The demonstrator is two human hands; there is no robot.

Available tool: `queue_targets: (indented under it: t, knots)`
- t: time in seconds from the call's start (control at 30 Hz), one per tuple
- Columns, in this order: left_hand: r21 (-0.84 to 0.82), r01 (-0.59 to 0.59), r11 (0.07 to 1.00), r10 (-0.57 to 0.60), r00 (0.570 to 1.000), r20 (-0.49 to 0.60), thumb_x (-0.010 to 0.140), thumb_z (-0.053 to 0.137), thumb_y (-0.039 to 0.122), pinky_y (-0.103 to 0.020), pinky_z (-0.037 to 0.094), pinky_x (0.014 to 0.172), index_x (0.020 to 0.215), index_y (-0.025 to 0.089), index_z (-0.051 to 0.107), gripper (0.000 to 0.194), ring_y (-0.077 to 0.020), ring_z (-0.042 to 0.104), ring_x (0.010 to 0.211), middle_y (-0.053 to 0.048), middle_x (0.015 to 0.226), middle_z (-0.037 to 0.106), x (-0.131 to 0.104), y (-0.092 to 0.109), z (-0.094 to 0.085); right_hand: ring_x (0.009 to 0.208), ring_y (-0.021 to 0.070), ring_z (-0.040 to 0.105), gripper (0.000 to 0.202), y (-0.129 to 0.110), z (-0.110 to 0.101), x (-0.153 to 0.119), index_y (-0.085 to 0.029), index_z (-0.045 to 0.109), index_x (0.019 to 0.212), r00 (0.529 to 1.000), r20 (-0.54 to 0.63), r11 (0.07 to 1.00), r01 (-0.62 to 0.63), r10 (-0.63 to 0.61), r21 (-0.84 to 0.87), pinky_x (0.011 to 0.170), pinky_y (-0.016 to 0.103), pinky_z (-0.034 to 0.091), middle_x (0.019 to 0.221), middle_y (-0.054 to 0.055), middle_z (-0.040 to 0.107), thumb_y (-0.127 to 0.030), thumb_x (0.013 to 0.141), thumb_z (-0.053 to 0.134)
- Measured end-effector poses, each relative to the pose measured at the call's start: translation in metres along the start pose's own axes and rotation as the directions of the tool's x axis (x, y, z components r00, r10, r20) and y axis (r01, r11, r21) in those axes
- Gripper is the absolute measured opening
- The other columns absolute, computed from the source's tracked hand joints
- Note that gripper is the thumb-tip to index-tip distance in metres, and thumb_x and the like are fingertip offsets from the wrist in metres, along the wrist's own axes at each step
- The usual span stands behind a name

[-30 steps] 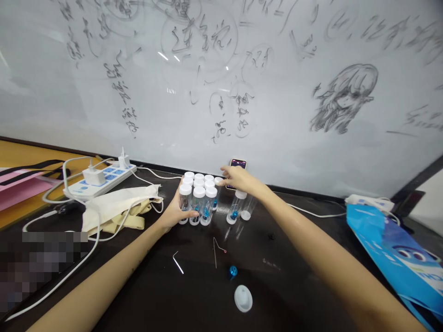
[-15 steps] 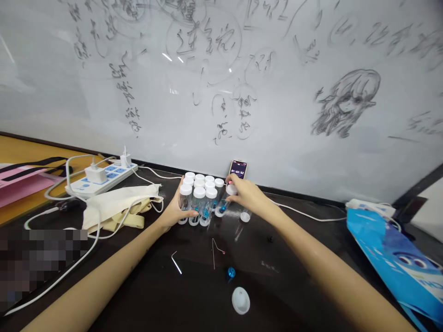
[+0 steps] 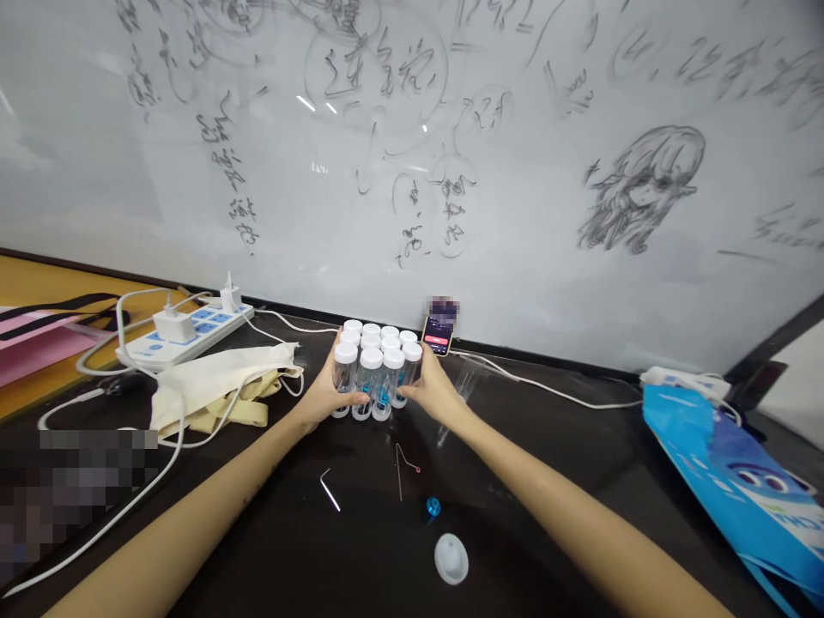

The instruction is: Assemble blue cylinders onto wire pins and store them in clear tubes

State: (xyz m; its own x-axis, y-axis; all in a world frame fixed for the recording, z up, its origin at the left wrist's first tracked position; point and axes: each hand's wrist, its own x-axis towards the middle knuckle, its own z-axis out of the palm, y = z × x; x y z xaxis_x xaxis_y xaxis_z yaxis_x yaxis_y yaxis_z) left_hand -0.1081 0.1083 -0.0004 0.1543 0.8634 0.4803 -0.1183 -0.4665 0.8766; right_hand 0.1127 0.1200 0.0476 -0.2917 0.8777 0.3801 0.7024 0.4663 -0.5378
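Several clear vials with white caps (image 3: pixel 370 359) stand packed together on the dark table, some with blue pieces inside. My left hand (image 3: pixel 322 396) clasps the cluster's left side, its thumb across the front of the vials. On the right side my right hand (image 3: pixel 433 390) is wrapped round the rightmost front vial (image 3: pixel 410 354), thumb low against it. Nearer to me lie a bent metal wire (image 3: pixel 399 470), an L-shaped metal key (image 3: pixel 330 490), a small blue part (image 3: pixel 433 507) and a round white lid (image 3: pixel 451 559).
Behind the vials a phone (image 3: pixel 439 333) leans at the whiteboard (image 3: pixel 528 206). To the left are a power strip (image 3: pixel 209 326), white cables and a cream cloth bag (image 3: pixel 219 378). A blue package (image 3: pixel 721 463) lies at the right.
My right hand has moved left and down, bringing its vial against the cluster's right side. The phone's lower screen now shows.
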Motion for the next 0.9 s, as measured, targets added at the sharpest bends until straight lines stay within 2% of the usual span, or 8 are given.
queue_targets:
  t: [0.13,0.27,0.43,0.63,0.77,0.83,0.9]
  knots:
    - [0.0,-0.009,1.0,0.009,1.0,0.005,0.066,0.085,0.034,-0.048,0.02,0.117,0.153,0.029,-0.003,0.124,-0.0337,0.017,0.146,-0.014,0.162,0.015,0.0,0.001,0.0,0.085,0.0205,0.064,0.069,0.01,0.018,-0.009,-0.018,0.034,0.136,0.999,-0.001,0.996,-0.035,0.035,0.077,0.077,0.035,0.053,0.12,0.012,0.056,-0.013,0.076,0.067]
    - [-0.001,-0.018,1.0,0.018,1.0,0.011,0.066,0.085,0.03,-0.047,0.019,0.118,0.153,0.029,-0.002,0.123,-0.0321,0.015,0.146,-0.012,0.162,0.013,0.0,0.001,0.0,0.089,0.0219,0.063,0.062,0.015,0.024,-0.008,-0.017,0.039,0.135,0.999,-0.006,0.995,-0.037,0.038,0.09,0.083,0.038,0.05,0.119,0.011,0.057,-0.013,0.078,0.064]
    - [-0.01,-0.02,1.0,0.02,1.0,0.008,0.067,0.084,0.028,-0.048,0.018,0.118,0.153,0.03,-0.001,0.121,-0.0317,0.016,0.146,-0.011,0.163,0.011,0.0,0.001,0.001,0.096,0.0252,0.06,0.066,0.016,0.026,-0.007,-0.018,0.039,0.138,0.999,-0.011,0.998,-0.034,0.035,0.058,0.088,0.041,0.047,0.12,0.013,0.055,-0.011,0.078,0.064]
    - [-0.006,-0.017,1.0,0.017,1.0,-0.004,0.065,0.086,0.031,-0.05,0.016,0.118,0.153,0.03,0.001,0.123,-0.0335,0.015,0.146,-0.012,0.162,0.017,0.0,0.001,0.001,0.087,0.023,0.061,0.077,0.013,0.029,-0.012,-0.018,0.028,0.146,1.0,0.007,0.998,-0.028,0.028,0.048,0.085,0.041,0.049,0.119,0.015,0.052,-0.007,0.078,0.062]
    - [-0.007,-0.037,0.999,0.037,0.999,-0.008,0.062,0.086,0.041,-0.049,0.017,0.118,0.153,0.03,0.001,0.125,-0.0342,0.017,0.146,-0.012,0.161,0.019,0.0,0.0,0.001,0.073,0.0181,0.061,0.079,0.011,0.016,-0.026,-0.017,0.024,0.147,1.0,-0.003,0.998,-0.02,0.02,0.053,0.078,0.038,0.052,0.125,0.016,0.048,-0.007,0.078,0.061]
    - [-0.011,-0.055,0.998,0.055,0.998,-0.023,0.065,0.08,0.055,-0.048,0.019,0.117,0.153,0.029,0.002,0.121,-0.0343,0.018,0.146,-0.012,0.162,0.017,0.001,-0.003,-0.001,0.07,0.0157,0.06,0.067,0.009,0.0,-0.039,-0.02,0.033,0.143,1.0,-0.029,0.999,0.003,-0.002,0.054,0.077,0.036,0.052,0.125,0.013,0.048,-0.01,0.081,0.058]
    - [-0.011,-0.069,0.998,0.069,0.995,-0.068,0.074,0.061,0.069,-0.049,0.018,0.118,0.154,0.029,0.003,0.106,-0.0334,0.016,0.146,-0.01,0.163,0.013,0.002,-0.007,-0.003,0.071,0.0155,0.058,0.049,0.009,-0.02,-0.054,-0.024,0.044,0.133,0.996,-0.084,0.999,0.02,-0.017,0.046,0.08,0.036,0.05,0.119,0.008,0.052,-0.014,0.086,0.053]
